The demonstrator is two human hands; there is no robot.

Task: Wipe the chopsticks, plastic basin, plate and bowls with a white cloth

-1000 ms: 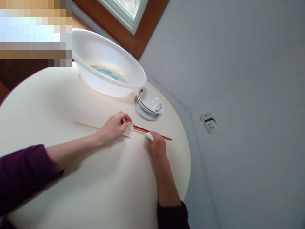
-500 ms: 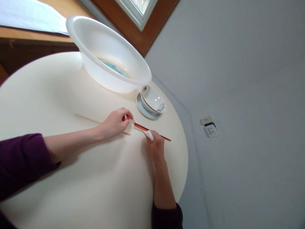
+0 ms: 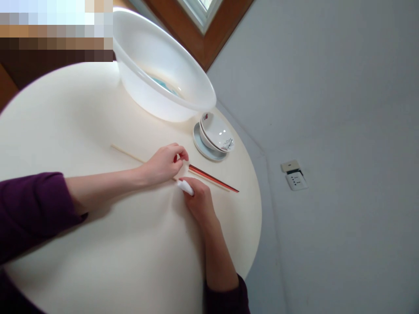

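R hand point(image 3: 201, 202) just came left, clear of the red sticks point(image 3: 214, 178), clamped on the wad point(image 3: 186, 187) by one end of the loose stick point(image 3: 127, 154); I'd say work's prob. shifted there. L hand point(image 3: 163, 164) lies across that stick, fingers curled (can't tell if gripping, fwiw).

I can read no words or numbers here. Inside the upper patterned bowl point(image 3: 214, 129), near the plastic basin point(image 3: 150, 98), the dark print point(image 3: 228, 144) is too small to make out.
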